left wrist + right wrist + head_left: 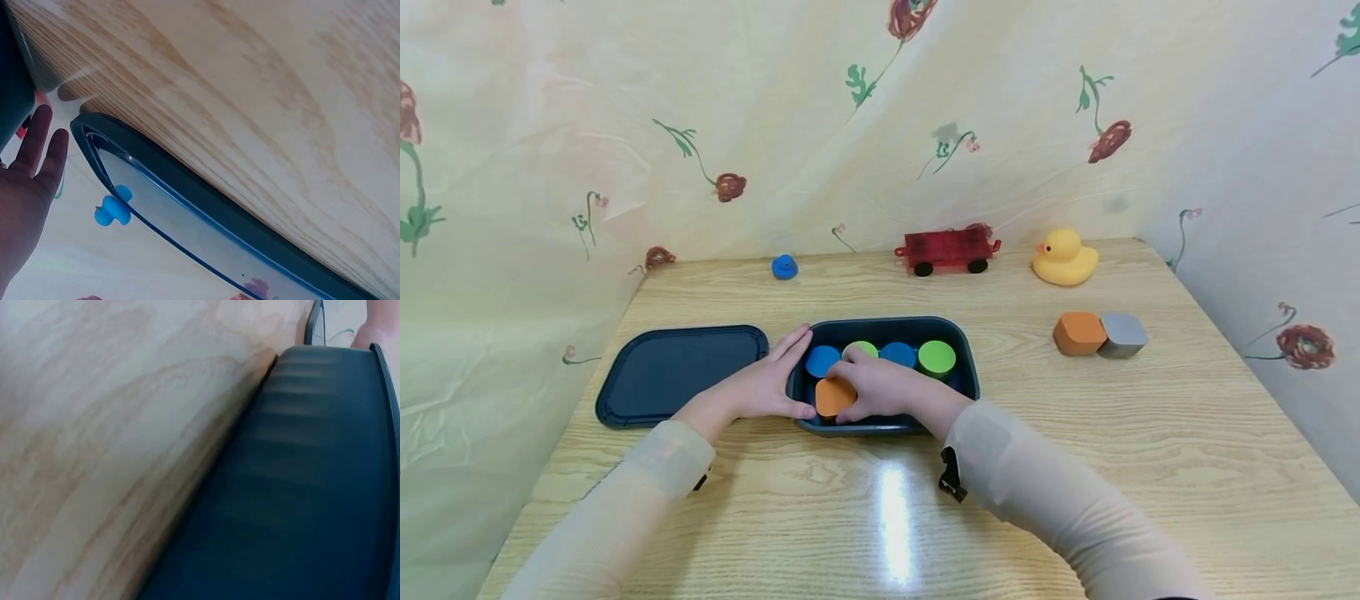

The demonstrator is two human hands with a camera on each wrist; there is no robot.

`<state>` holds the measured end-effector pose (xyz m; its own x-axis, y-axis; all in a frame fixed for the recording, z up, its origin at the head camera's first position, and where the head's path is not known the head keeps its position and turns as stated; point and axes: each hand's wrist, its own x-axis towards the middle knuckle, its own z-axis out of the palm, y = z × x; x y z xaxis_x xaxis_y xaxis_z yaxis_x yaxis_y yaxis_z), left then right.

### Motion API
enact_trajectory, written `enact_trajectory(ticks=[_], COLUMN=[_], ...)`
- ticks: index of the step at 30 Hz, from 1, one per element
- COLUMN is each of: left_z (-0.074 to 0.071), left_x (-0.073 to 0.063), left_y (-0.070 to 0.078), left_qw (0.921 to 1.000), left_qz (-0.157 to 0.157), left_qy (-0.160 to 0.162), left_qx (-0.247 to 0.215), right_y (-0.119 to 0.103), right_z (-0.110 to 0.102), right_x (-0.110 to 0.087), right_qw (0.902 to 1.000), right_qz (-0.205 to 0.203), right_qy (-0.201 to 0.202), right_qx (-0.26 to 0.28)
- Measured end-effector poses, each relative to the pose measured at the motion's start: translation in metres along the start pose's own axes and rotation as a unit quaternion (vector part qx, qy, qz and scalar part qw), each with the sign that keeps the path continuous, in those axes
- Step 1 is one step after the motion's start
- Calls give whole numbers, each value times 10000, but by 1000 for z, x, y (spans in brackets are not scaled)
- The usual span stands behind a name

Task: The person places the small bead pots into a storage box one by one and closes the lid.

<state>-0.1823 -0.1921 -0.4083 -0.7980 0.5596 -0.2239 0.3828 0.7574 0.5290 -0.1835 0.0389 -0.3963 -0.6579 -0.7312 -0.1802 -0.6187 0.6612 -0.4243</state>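
Note:
A dark blue box [972, 379] sits mid-table in the head view. My right hand [883, 386] reaches over its front rim and grips an orange block [833, 397] between thumb and fingers, at the box's front left. Against the left end of the box rests my left hand [763, 387], fingers straight and thumb spread toward the front corner. Behind the orange block, a back row holds a blue round block [822, 361], a partly hidden green one [861, 347], another blue one [898, 355] and a second green one [937, 358]. The right wrist view shows the box's outer wall [294, 487], not the fingers.
Left of the box lies a dark lid [681, 375]. A small blue duck [784, 267], a red wagon [949, 252] and a yellow duck [1065, 258] line the back edge. Toward the right, an orange block [1079, 333] touches a grey block [1123, 335].

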Motion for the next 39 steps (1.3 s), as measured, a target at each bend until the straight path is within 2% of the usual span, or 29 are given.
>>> enact_trajectory(ticks=[22,32,39], left_z=[2,0,-1], left_x=[0,0,1], left_y=[-2,-1,1], left_qw=[9999,9999,10000], left_qz=[124,75,-28], left_qy=[5,-22,-58], left_qx=[32,75,-5], right_y=[-4,4,22], right_z=[8,-9,-23], right_x=[2,-12,-24], right_qw=[9994,9978,9972], right_qz=[-293,-212,-106], right_qy=[166,224,467], right_qx=[87,590,579])
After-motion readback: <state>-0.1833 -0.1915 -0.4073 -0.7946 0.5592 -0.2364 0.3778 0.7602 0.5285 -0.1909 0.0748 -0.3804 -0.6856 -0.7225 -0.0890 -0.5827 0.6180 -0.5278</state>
